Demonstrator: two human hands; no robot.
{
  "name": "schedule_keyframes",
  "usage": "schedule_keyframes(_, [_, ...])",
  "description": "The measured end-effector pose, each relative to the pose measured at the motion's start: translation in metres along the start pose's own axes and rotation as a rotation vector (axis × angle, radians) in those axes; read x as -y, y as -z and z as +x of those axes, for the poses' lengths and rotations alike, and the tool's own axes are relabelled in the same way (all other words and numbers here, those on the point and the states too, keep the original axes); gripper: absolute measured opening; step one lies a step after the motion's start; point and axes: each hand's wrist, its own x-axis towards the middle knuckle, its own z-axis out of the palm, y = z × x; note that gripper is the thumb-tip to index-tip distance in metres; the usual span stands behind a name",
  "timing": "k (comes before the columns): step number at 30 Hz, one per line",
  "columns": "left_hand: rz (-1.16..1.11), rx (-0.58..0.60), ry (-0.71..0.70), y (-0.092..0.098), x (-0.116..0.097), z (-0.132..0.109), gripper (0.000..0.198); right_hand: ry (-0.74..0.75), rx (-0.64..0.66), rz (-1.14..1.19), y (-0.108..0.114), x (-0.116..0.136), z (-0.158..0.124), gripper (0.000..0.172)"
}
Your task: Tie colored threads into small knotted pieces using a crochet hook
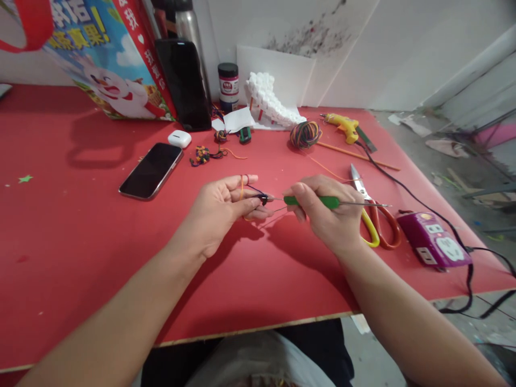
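My left hand (229,201) pinches a small dark piece of crochet (263,199) between thumb and fingers. Multicoloured yarn (242,188) loops round its index finger, orange in one stretch and dark in another. My right hand (328,209) grips the green handle of a crochet hook (311,202), whose thin metal tip points left and meets the dark piece. The hook's other metal end sticks out to the right, over the scissors (374,212). Behind my hands lies a ball of multicoloured yarn (305,134), with an orange strand trailing from it.
A phone (151,171), a white earbud case (179,139) and small yarn pieces (202,155) lie at back left. A yellow glue gun (342,124) rests at back right, and its cord runs past a purple power box (434,239). A printed bag (116,70) stands behind.
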Motion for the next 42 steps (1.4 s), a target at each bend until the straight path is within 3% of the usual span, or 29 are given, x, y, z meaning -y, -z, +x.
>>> schedule_keyframes(5, [-0.125,0.065,0.084,0.001,0.000,0.002,0.033,0.037,0.031,0.075,-0.002,-0.005,-0.001,0.029])
schedule_keyframes(12, [-0.112,0.039,-0.022,0.001,0.003,0.002,0.051,0.174,0.057,0.129,-0.007,-0.008,-0.005,0.017])
schedule_keyframes(17, [-0.142,0.032,-0.034,-0.003,0.001,-0.001,0.068,0.415,0.115,-0.010,-0.007,-0.009,-0.007,0.022])
schedule_keyframes(22, [-0.170,-0.021,-0.048,-0.004,0.006,0.000,0.070,0.522,0.124,-0.243,-0.010,-0.008,-0.011,0.025])
schedule_keyframes(28, [0.067,-0.031,-0.231,-0.002,0.010,0.000,0.074,0.501,0.116,-0.340,-0.017,-0.002,-0.013,0.021])
schedule_keyframes(34, [0.134,-0.010,-0.341,0.001,0.010,0.000,0.074,0.382,0.087,-0.149,-0.018,0.000,-0.015,0.019])
schedule_keyframes(42, [0.240,-0.060,-0.383,0.006,0.007,0.006,0.068,0.256,0.097,0.082,-0.012,0.000,-0.007,0.017])
